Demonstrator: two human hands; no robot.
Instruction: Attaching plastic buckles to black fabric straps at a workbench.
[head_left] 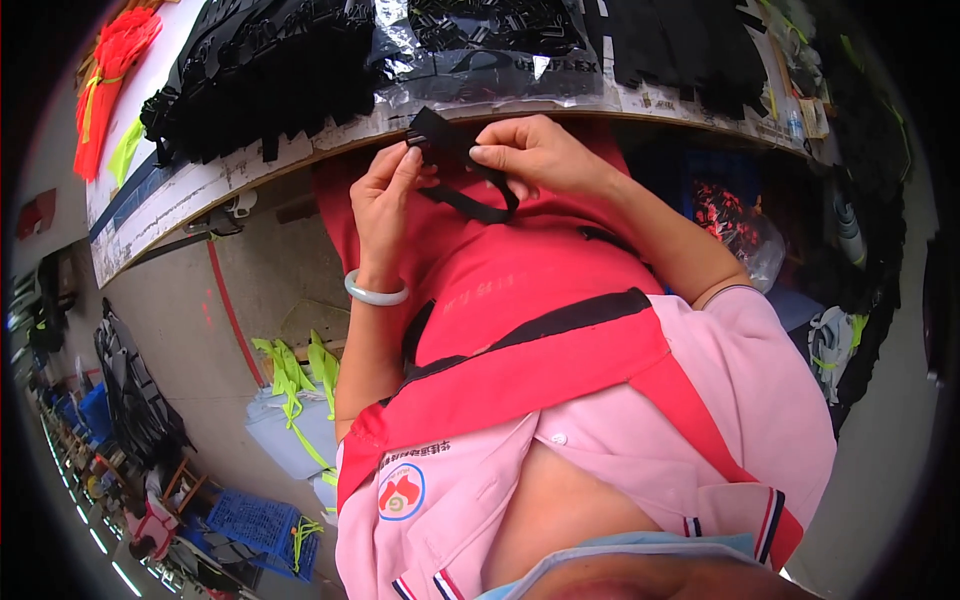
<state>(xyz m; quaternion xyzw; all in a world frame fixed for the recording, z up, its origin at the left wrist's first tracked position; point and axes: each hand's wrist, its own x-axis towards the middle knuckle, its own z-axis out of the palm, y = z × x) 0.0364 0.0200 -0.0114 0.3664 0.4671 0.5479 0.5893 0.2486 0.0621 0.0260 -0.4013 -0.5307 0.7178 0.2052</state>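
Observation:
In front of the table edge, a black webbing strap hangs between my two hands. My left hand, with a pale bangle on its wrist, pinches the strap's end at a small black buckle, which its fingers partly cover. Thumb and forefinger of my right hand are closed on the strap a little to the right. Below the hands the strap's loose part curves in a loop over my red apron.
On the table lie a wide pile of black straps, a clear plastic bag of black buckles, and more black pieces. Orange-red strips hang at the far left. Below right is a bag of red-and-black parts.

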